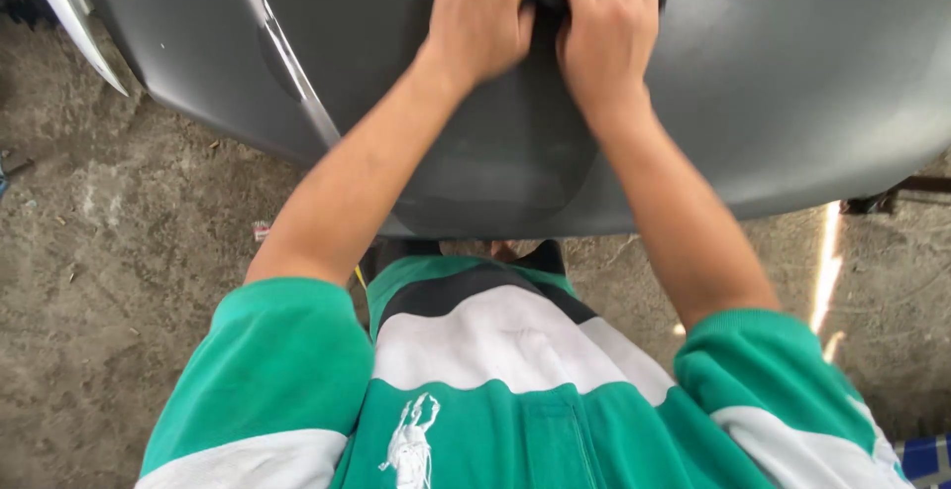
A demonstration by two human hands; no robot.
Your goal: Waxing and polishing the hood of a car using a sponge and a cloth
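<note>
Green short-sleeve shirt (pixel 495 420), white and black bands across chest. White bands on sleeves. Small white figure print.

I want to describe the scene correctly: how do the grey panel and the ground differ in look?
The grey panel is smooth, curved and slightly glossy; the ground is rough, flat and dull brown. The panel is raised; the ground lies below it. Both hands, left hand and right hand, press on the panel.

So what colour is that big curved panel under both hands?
Matte grey curved car body panel, seen in the head view.
</note>
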